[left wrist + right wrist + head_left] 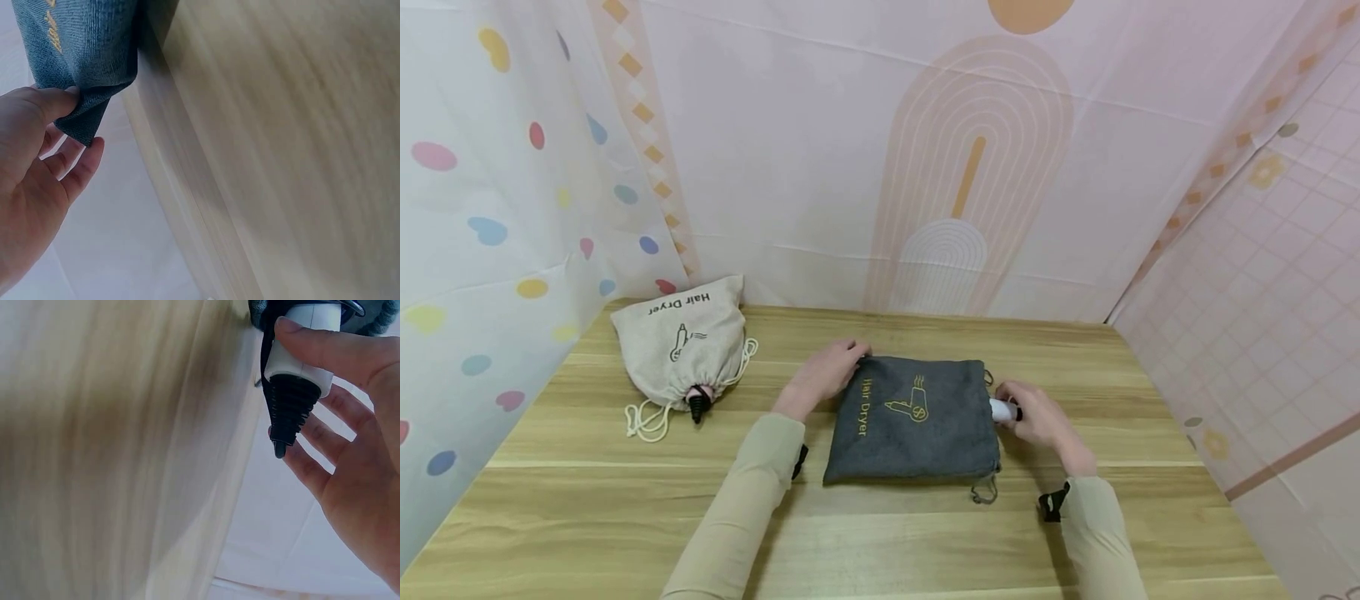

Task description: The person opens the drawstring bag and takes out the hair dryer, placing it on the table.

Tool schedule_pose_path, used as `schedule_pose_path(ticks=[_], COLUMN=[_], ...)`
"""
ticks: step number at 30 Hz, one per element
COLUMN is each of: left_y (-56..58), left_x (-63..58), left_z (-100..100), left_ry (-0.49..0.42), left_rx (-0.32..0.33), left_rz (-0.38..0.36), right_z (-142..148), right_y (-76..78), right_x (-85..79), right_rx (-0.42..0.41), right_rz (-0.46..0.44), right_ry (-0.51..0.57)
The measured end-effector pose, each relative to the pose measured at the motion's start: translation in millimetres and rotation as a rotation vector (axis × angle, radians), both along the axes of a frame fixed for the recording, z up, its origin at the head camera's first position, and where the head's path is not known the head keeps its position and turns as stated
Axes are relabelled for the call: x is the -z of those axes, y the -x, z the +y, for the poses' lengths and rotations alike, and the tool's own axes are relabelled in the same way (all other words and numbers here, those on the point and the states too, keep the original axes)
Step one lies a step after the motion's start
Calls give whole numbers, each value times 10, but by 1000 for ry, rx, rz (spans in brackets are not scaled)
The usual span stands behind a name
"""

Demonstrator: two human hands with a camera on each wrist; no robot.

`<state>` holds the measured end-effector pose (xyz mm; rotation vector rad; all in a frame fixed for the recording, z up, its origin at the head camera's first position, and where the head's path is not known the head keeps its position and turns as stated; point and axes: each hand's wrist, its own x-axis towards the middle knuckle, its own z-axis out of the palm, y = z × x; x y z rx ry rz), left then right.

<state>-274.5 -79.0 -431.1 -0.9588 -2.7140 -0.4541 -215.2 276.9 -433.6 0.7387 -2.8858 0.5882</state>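
A dark grey drawstring bag [951, 442], printed "Hair Dryer" in yellow, lies in the middle of the table. My left hand [829, 375] pinches its far left corner; in the left wrist view the thumb presses the folded cloth [94, 103] against the fingers. From the bag's right-hand mouth sticks a white hair dryer handle [1002, 410]. My right hand [1033, 414] grips that handle between thumb and fingers. In the right wrist view a ribbed black cord sleeve [292, 403] shows at the handle's end. The rest of the dryer is hidden in the bag.
A beige drawstring bag [711, 342], also printed "Hair Dryer", lies at the back left of the wooden table [887, 550], with a black cord end [698, 406] poking from its mouth. Patterned curtains [790, 167] hang behind and at both sides.
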Motion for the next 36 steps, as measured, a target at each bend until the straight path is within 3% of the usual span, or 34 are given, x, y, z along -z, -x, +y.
schedule_pose_path(ticks=[10,13,19,21,24,30,36], left_y=[-24,-69,-201,-270,-404,-697,-900], left_x=[8,-5,-49,-88,-166,-281,-311], left_z=[7,23,54,71,112,190,238], left_ry=[46,71,61,60,116,264,284], left_rx=[-24,-25,-5,-4,-10,-37,-66], left_rz=[13,21,140,143,45,-283,-413], right_z=[10,-9,-60,-78,-95,-107,-104], right_y=[-22,-21,-20,-18,-22,-33,-33], right_x=[3,0,-27,-36,-46,-64,-66], right_rx=[55,69,79,69,63,59,56], right_rz=[-65,-84,-120,-131,-149,-159,-177], right_ry=[-30,-46,-72,-77,-74,-72,-78])
